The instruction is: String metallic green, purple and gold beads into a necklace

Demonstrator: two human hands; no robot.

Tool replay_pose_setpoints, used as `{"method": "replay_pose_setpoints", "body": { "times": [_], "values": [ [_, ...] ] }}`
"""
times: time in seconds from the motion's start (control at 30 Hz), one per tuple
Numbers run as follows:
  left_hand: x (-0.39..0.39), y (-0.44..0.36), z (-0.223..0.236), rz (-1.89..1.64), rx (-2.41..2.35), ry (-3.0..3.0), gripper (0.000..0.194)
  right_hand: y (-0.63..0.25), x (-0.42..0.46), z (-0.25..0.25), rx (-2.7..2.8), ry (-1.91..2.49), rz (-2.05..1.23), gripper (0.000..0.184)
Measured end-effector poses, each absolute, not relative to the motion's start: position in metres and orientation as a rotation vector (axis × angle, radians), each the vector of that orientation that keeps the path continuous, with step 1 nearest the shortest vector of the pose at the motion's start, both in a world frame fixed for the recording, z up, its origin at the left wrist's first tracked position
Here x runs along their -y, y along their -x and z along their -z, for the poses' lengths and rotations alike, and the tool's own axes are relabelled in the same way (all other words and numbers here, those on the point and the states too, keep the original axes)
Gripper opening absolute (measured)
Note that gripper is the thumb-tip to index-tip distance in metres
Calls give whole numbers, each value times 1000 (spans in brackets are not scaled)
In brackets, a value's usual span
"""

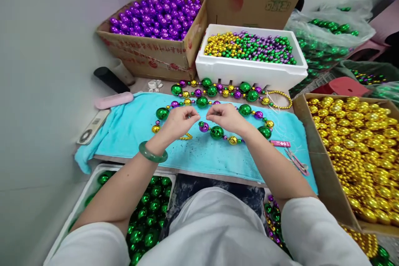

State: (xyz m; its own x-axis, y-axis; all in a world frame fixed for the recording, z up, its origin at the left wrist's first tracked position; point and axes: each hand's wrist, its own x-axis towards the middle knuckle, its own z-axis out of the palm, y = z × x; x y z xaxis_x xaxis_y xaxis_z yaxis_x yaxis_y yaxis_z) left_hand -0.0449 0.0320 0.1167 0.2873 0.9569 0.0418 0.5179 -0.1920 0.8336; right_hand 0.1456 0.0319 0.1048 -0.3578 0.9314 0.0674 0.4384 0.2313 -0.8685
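My left hand (180, 121), a green bangle (152, 152) on its wrist, is pinched closed over a blue towel (124, 133). Facing it, a small gap away, my right hand (229, 119) is pinched too. What the fingertips hold is too fine to make out. Around and below the hands curves a bead strand (216, 132) of green, purple and gold balls in mixed sizes. Its purple end bead and a small green one lie just under my fingertips. A loop of small gold beads (187, 136) shows partly behind my left hand.
Behind lie another bead strand (212, 90), a carton of purple beads (187, 56) and a white foam box (249, 72) of small beads. Gold beads fill a carton (318, 153) at right; green ones, a tray (99, 170) below left. Pink-handled snips (299, 164) rest on the towel.
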Motion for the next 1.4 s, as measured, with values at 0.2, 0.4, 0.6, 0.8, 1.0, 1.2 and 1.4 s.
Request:
{"method": "replay_pose_setpoints", "body": {
  "times": [0.2, 0.4, 0.6, 0.8, 1.0, 1.2, 1.4],
  "values": [
    [-45, 50, -112, -549, -1302, -1361, 15, -133, -16, -105, 1889, 1383, -739, 12],
    [-47, 50, -115, -584, -1089, -1018, 17, -110, 9, -90, 2081, 1386, -487, 18],
    [-36, 56, -109, -706, -1063, -1322, 21, -117, 13, -93, 2089, 1315, -582, 20],
    [-29, 60, -111, -852, -964, -2017, 13, -133, -37, -104, 1617, 1210, -1213, 16],
    [-26, 54, -100, -1034, -1033, -2278, 15, -130, -64, -90, 1434, 801, -1970, 22],
    [-23, 49, -89, -1141, -1144, -2153, 13, -137, -63, -88, 1419, 818, -2066, 17],
    [-21, 41, -86, -1204, -1313, -1811, 8, -129, -51, -91, 1667, 1043, -1524, 10]
  ]
}}
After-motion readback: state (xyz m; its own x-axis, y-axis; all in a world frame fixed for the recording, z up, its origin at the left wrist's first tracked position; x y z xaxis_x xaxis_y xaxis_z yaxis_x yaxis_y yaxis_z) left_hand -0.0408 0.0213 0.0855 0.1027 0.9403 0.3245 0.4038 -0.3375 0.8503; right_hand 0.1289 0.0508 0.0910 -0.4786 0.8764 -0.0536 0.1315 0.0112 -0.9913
